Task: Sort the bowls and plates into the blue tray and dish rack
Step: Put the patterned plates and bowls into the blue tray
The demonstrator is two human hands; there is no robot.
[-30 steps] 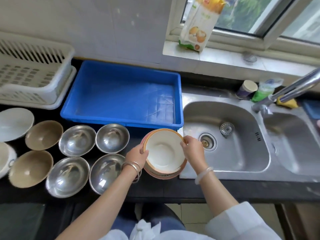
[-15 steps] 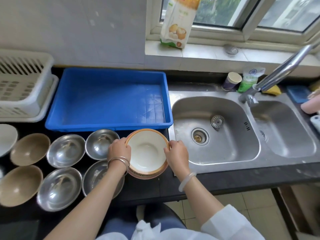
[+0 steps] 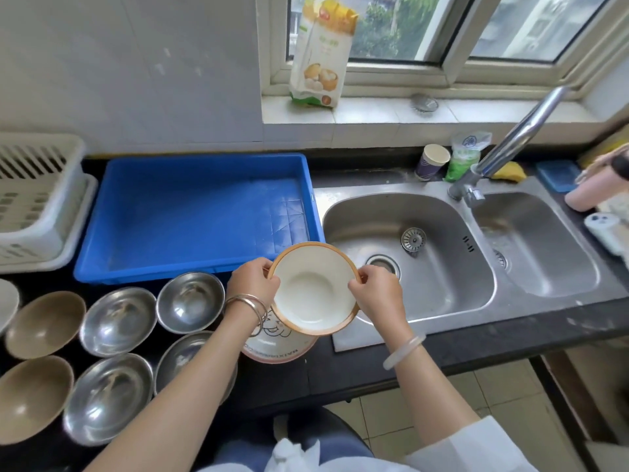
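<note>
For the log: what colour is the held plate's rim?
Orange-brown, on the cream plate; head view.

Light: bright daylight from window (image 3: 391, 25), up beyond right hand (image 3: 377, 294).
Glare: sheen on sink (image 3: 442, 287) right of that hand; highlights on steel bowls (image 3: 119, 321) left of left hand (image 3: 253, 284).
Edges: wide-angle bending, corners soft.
Shadows: faint; desk (image 3: 374, 362) front dark.

Left of the left hand (image 3: 253, 284): four steel bowls (image 3: 119, 321), two brown bowls (image 3: 44, 323), and one white plate (image 3: 6, 304) peeking in at the edge. Between it and the right hand (image 3: 377, 294), one orange-rimmed dish (image 3: 313, 291), with one printed plate (image 3: 272, 345) beneath. Beyond the hands, one blue tray (image 3: 187, 216) and one white dish rack (image 3: 34, 199). Right of the right hand, two sink basins (image 3: 442, 284), one tap (image 3: 520, 131).
</note>
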